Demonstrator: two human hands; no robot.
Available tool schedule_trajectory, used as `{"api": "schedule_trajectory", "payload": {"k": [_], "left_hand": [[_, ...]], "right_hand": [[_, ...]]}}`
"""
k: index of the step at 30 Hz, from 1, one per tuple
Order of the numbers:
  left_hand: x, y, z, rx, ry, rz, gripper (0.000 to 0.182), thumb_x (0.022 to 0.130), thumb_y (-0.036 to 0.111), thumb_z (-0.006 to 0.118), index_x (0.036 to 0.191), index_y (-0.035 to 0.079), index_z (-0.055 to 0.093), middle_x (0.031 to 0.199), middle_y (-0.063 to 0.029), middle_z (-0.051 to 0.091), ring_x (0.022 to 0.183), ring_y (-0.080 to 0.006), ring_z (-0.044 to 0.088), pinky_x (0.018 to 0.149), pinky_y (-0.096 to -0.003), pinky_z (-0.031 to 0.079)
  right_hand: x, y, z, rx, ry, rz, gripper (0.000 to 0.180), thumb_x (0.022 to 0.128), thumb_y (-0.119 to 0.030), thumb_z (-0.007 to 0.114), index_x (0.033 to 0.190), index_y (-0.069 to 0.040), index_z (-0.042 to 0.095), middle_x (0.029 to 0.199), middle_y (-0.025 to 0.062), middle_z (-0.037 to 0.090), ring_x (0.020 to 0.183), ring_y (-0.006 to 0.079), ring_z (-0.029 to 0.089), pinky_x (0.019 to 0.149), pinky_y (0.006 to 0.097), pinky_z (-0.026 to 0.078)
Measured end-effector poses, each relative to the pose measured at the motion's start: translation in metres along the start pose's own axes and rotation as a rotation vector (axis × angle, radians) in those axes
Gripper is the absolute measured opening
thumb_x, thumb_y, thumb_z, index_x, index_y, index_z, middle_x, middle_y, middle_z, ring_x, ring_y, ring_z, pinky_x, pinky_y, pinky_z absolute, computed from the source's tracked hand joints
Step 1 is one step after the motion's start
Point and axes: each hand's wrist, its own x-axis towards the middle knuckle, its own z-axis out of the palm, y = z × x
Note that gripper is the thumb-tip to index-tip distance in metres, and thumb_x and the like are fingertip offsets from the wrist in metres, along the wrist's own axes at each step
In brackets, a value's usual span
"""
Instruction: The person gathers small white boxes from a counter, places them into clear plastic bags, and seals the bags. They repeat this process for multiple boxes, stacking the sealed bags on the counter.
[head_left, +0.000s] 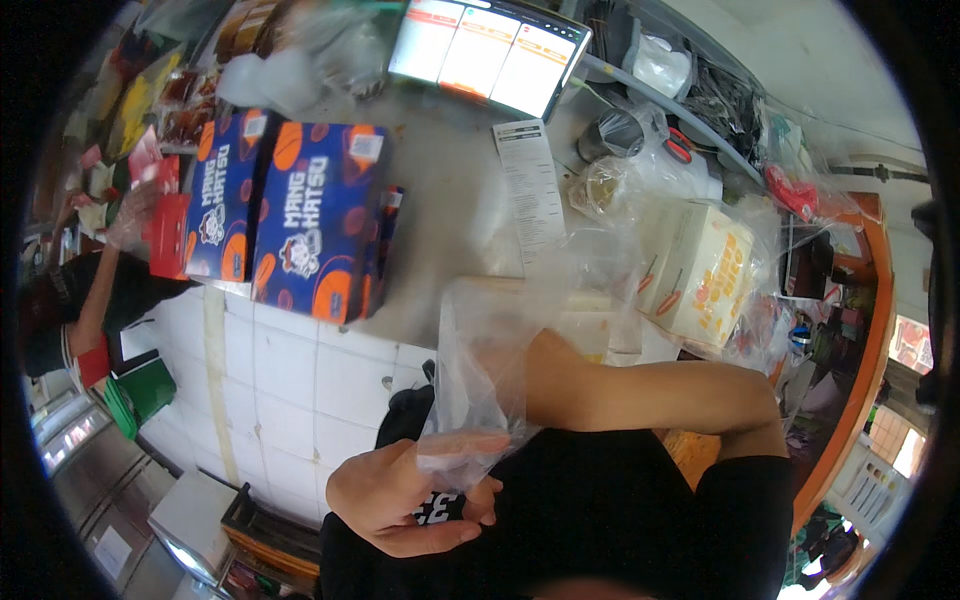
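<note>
My left hand (409, 495) is low in front of the black shirt, with its fingers at the lower end of a clear plastic bag (480, 375). Film of the bag lies over one finger. From the right my bent arm reaches in, and my right hand (499, 356) is blurred behind or inside the same film, so its grip is hidden. Just beyond the bag a pale printed box (585, 330) lies partly covered by plastic. To its right, a cream box with orange print (694, 270) sits in clear plastic. A long printed paper slip (531, 195) lies on the metal counter (442, 180).
Blue and orange printed boxes (319, 217) stand at the counter's left edge. A lit screen (487, 52) is at the far side. Red-handled scissors (679, 145) rest near a dark cup (615, 135). A co-worker's gloved hand (135, 214) is at far left by red packaging.
</note>
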Motion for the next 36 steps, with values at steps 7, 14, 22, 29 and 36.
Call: {"api": "schedule_trajectory", "payload": {"k": [7, 14, 22, 29, 36], "left_hand": [[0.005, -0.008, -0.001, 0.044, 0.189, -0.089, 0.087, 0.081, -0.011, 0.058, 0.147, -0.004, 0.001, 0.078, -0.0142, 0.066, 0.079, -0.0264, 0.071, 0.088, -0.0443, 0.057], [0.005, 0.001, 0.019, 0.198, 0.325, -0.096, 0.075, 0.088, -0.006, 0.061, 0.147, -0.005, 0.016, 0.079, -0.0110, 0.065, 0.077, -0.0157, 0.068, 0.067, -0.0253, 0.054], [0.017, -0.006, 0.057, 0.329, 0.371, -0.082, 0.072, 0.079, -0.011, 0.057, 0.142, -0.012, 0.021, 0.111, -0.0251, 0.058, 0.068, -0.0226, 0.068, 0.060, -0.0314, 0.058], [0.021, -0.013, 0.095, 0.400, 0.766, -0.015, 0.075, 0.070, -0.003, 0.058, 0.137, -0.021, 0.028, 0.084, -0.0265, 0.062, 0.047, -0.0236, 0.061, 0.051, -0.0314, 0.057], [0.022, -0.008, 0.088, 0.240, 0.688, 0.078, 0.077, 0.078, 0.003, 0.061, 0.144, -0.015, 0.024, 0.067, -0.0124, 0.058, 0.048, -0.0230, 0.059, 0.050, -0.0331, 0.055]], "right_hand": [[-0.039, 0.030, -0.072, -0.170, -0.090, -0.034, 0.049, 0.076, -0.033, 0.076, 0.113, -0.003, 0.063, 0.123, 0.0193, 0.057, 0.119, 0.0387, 0.053, 0.098, 0.0438, 0.045], [-0.111, -0.009, -0.118, -0.358, -0.315, 0.783, 0.043, 0.080, -0.024, 0.072, 0.110, 0.005, 0.060, 0.105, 0.0197, 0.065, 0.100, 0.0349, 0.066, 0.083, 0.0453, 0.054], [-0.010, 0.017, 0.034, -0.285, 0.229, -0.086, 0.022, 0.084, -0.014, 0.057, 0.098, -0.002, 0.069, 0.101, 0.0173, 0.066, 0.093, 0.0307, 0.064, 0.085, 0.0408, 0.049], [0.046, 0.031, 0.087, -0.124, -0.007, -0.025, 0.020, 0.081, -0.015, 0.061, 0.095, -0.006, 0.072, 0.099, 0.0140, 0.069, 0.091, 0.0287, 0.065, 0.079, 0.0423, 0.050], [0.039, 0.002, 0.062, -0.236, -0.066, -0.023, 0.018, 0.079, -0.015, 0.065, 0.092, -0.010, 0.075, 0.097, 0.0108, 0.071, 0.089, 0.0267, 0.067, 0.074, 0.0438, 0.050]]}}
